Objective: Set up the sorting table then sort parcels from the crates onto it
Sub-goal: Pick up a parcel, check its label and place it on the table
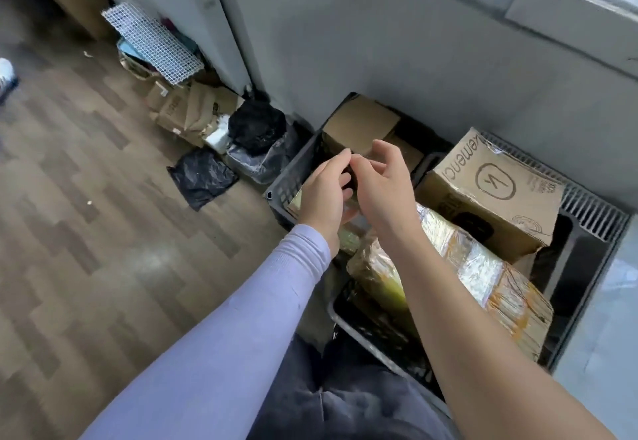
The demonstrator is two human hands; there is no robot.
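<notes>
Right now your two hands meet over the far crate (293, 177), the dark slatted one against the wall. Your left hand (326, 194), sleeved in lilac, and your bare right hand (379, 184) both curl their fingers round a small dark thing (349, 174) between them; it is too hidden to name, though it looks like a small parcel from that crate. So each grip is closed on it, fingertips nearly touching.

Behind your hands in the far crate sits a plain box (359, 122). Right of that crate stands a printed carton (490, 191). Nearer you than the far crate, a taped parcel (459, 270) lies across another crate (362, 329). Left of the far crate, black bags (257, 125) and flattened cardboard (186, 108) lie on the floor.

No bench shows, so whether it is set up cannot be told. By my reading, you are in the sorting step, lifting a parcel out. Next, you would need to bring it clear of the crate rim and turn toward the bench, wherever it stands. Most parcels are left.
</notes>
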